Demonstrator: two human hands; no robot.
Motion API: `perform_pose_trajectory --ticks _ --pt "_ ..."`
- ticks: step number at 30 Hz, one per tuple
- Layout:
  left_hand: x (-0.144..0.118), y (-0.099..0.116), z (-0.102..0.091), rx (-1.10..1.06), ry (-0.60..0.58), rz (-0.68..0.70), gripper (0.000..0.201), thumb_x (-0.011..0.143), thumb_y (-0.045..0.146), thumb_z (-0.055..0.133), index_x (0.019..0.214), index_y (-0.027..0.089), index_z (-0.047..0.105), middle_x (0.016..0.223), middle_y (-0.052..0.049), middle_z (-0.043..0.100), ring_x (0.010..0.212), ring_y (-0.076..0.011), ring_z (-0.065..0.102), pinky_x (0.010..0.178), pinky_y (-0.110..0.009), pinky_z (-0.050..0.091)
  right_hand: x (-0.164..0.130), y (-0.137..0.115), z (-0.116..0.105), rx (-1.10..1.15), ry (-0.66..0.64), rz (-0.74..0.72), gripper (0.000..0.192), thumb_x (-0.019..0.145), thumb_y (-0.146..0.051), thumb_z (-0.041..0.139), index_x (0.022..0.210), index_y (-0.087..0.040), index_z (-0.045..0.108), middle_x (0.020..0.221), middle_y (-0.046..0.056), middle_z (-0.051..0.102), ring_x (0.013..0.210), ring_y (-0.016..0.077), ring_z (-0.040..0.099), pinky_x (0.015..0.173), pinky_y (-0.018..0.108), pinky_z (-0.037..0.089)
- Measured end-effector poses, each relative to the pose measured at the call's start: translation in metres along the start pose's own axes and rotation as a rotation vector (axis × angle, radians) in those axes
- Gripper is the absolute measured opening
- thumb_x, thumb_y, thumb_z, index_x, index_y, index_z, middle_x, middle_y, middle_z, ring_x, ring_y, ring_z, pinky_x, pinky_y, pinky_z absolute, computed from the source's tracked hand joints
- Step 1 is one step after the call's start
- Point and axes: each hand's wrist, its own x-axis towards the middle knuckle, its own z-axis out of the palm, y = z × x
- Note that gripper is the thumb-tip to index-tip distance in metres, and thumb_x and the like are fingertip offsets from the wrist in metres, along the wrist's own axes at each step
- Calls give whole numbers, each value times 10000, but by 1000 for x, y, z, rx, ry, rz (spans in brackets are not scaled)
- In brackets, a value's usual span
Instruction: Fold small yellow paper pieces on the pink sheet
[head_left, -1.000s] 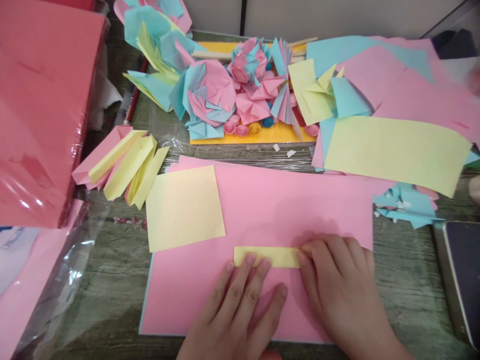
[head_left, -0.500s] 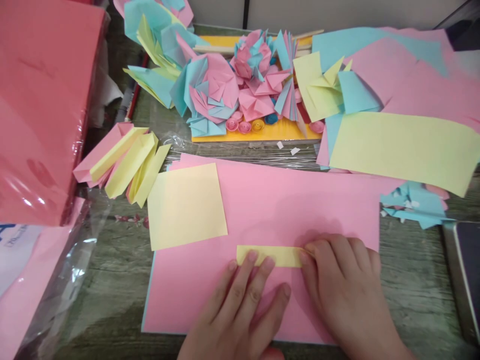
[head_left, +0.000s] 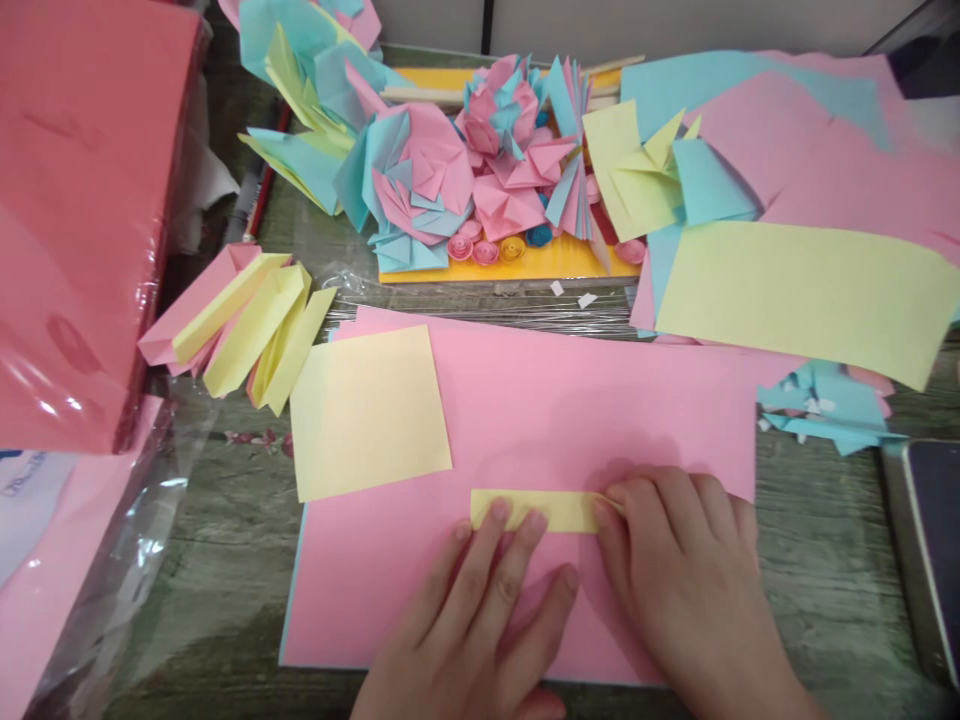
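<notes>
A narrow folded strip of yellow paper lies on a large pink sheet. My left hand rests with its fingers spread, the fingertips pressing on the left part of the strip. At the strip's right end, my right hand pinches it between thumb and curled forefinger. A square of yellow paper lies flat on the pink sheet's left side. Beyond it sit several folded pink and yellow paper pieces. The far side of the right-hand pinch is hidden.
At the back, folded paper flowers and small coiled paper rolls lie on an orange pack. Loose coloured sheets spread at the right, above blue scraps. A red plastic-wrapped pack stands left; a dark-faced device lies right.
The whole view has shifted slightly, so things appear a little further left. Both hands keep the same hold on the yellow strip.
</notes>
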Motion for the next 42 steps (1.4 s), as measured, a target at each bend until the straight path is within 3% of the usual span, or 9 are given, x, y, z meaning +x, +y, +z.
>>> perform_pose_trajectory --ticks 5,13,25,35,40,42 --pt "0 3 3 -29 39 -60 787 726 713 418 1361 265 291 1403 -93 333 1316 -332 193 1062 -461 134 1 0 0 -18 -1 -11 171 869 -235 416 731 -183 503 746 68 533 708 210 409 654 355 284" --pt "2 -2 -4 22 6 6 702 783 685 347 1349 270 322 1369 -83 399 1247 -308 330 1027 -441 163 1 0 1 -31 20 -27 168 868 -241 419 729 -187 496 738 62 523 695 206 407 647 356 279" --pt "-1 12 7 -11 60 -104 781 704 733 423 1341 292 325 1433 -96 297 1335 -354 141 1052 -547 106 1 -1 1 -37 30 -28 171 866 -216 413 721 -183 497 730 66 532 695 202 408 648 358 280" --pt "0 15 7 -12 57 -132 709 732 725 383 1315 323 353 1471 -81 218 1332 -354 144 1033 -595 75 2 -1 0 -19 26 -13 165 863 -252 435 723 -196 504 718 57 540 695 215 419 634 364 279" --pt "1 11 4 -1 37 -114 678 756 717 337 1315 333 357 1476 -63 208 1319 -356 163 1014 -625 66 -5 7 -8 132 92 38 117 860 -273 457 844 -179 526 792 70 558 740 214 477 658 386 341" --pt "2 8 1 8 20 -76 661 784 697 296 1329 325 343 1466 -63 230 1310 -355 168 1013 -629 45 -11 10 -16 297 151 -24 114 829 -254 503 894 -164 531 794 77 542 769 212 493 686 399 401"
